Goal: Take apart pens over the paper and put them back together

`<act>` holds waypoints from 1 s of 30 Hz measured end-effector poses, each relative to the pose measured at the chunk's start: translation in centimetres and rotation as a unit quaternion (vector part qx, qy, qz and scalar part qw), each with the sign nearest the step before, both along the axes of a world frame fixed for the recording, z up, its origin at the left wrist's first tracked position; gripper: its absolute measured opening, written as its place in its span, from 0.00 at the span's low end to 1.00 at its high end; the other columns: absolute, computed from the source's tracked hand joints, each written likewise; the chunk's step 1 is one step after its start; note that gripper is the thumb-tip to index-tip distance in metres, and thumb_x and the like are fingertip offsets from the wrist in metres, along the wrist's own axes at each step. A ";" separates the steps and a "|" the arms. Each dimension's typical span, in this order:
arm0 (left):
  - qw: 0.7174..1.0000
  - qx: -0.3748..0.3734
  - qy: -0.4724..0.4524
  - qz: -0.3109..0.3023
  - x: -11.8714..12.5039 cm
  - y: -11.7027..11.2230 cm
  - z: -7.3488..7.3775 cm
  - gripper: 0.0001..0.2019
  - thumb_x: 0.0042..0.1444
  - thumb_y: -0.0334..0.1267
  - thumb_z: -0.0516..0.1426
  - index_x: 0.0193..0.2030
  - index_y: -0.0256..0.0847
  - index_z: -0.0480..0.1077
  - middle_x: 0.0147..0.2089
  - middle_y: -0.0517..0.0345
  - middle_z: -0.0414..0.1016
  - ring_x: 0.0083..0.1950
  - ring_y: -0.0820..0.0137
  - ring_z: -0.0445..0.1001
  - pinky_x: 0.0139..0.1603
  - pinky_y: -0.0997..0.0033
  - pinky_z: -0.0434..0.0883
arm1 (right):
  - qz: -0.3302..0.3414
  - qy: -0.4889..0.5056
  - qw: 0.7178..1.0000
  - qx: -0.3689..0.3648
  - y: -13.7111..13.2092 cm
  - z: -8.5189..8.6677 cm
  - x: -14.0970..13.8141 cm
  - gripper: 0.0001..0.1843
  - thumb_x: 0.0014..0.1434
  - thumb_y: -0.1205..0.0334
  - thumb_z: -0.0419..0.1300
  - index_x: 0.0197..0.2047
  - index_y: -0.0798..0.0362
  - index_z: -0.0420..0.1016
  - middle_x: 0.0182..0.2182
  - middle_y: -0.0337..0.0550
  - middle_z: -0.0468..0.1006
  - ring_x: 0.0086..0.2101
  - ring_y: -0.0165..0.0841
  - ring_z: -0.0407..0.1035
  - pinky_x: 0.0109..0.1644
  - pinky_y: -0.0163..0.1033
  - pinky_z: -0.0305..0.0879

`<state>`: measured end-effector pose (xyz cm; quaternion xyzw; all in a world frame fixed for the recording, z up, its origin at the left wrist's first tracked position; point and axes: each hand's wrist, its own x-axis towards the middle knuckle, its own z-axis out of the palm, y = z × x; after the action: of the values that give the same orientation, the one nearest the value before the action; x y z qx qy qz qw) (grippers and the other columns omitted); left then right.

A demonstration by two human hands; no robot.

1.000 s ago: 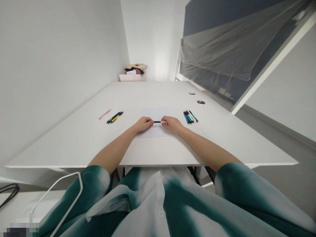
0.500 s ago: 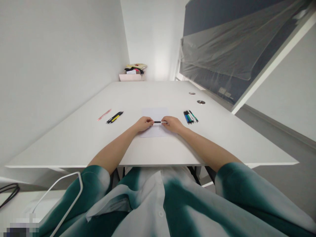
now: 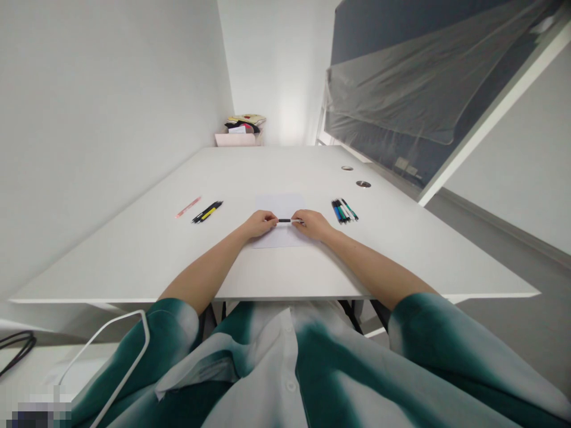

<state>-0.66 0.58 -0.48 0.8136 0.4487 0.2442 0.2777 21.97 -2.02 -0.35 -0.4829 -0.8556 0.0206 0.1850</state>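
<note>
L hand (image 3: 260,224) & R hand (image 3: 312,225) pinching blk pen (image 3: 284,220) by its ends over paper (image 3: 280,205); next move needs steady grip on both, tbh.

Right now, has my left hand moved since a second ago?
No, it looks unmoved: the left hand sits in the same place against the sheet of paper, over the paper's left edge.
</note>
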 end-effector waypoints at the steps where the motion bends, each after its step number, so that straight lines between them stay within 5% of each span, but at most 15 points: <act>1: 1.000 -0.001 0.000 0.001 0.0 0.0 0.0 0.16 0.54 0.45 0.54 0.36 0.36 0.77 0.35 0.53 0.80 0.37 0.66 0.74 0.44 0.66 0.70 | 0.001 -0.001 1.000 0.000 0.0 0.0 0.0 0.11 0.62 0.64 0.56 0.45 0.53 0.78 0.41 0.47 0.81 0.41 0.37 0.73 0.43 0.36 0.62; 14: 1.000 0.025 0.007 0.010 0.1 0.0 0.2 0.14 0.55 0.43 0.54 0.37 0.36 0.77 0.36 0.53 0.80 0.39 0.66 0.75 0.43 0.67 0.71 | -0.013 0.016 1.000 0.005 0.3 -0.2 0.1 0.12 0.62 0.61 0.56 0.47 0.51 0.76 0.41 0.45 0.81 0.39 0.36 0.73 0.42 0.37 0.62; 23: 0.980 0.182 0.060 0.057 -0.2 -0.3 0.6 0.09 0.55 0.39 0.56 0.38 0.40 0.76 0.41 0.53 0.80 0.43 0.63 0.75 0.52 0.61 0.69 | -0.054 0.098 0.994 -0.001 0.7 1.2 1.8 0.12 0.58 0.52 0.61 0.39 0.51 0.78 0.34 0.44 0.81 0.33 0.34 0.70 0.36 0.37 0.59; 26: 0.971 0.216 0.088 0.050 -0.2 -0.4 0.7 0.08 0.56 0.37 0.55 0.39 0.40 0.75 0.41 0.53 0.79 0.45 0.61 0.74 0.54 0.58 0.67 | -0.038 0.210 0.975 -0.054 1.4 1.0 2.4 0.14 0.54 0.49 0.62 0.35 0.52 0.77 0.27 0.40 0.77 0.28 0.31 0.67 0.33 0.36 0.58; 30: 0.965 0.232 0.105 0.055 -0.1 -0.6 0.6 0.08 0.57 0.37 0.55 0.39 0.41 0.74 0.41 0.52 0.79 0.47 0.60 0.73 0.55 0.56 0.65 | -0.015 0.395 0.907 -0.143 1.9 0.6 2.5 0.19 0.48 0.44 0.65 0.30 0.53 0.74 0.21 0.36 0.71 0.24 0.28 0.61 0.29 0.35 0.56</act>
<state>-0.74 0.03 0.11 0.8507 0.4510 0.2694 0.0188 24.43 -0.09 0.29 -0.4693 -0.6928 0.3296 0.4371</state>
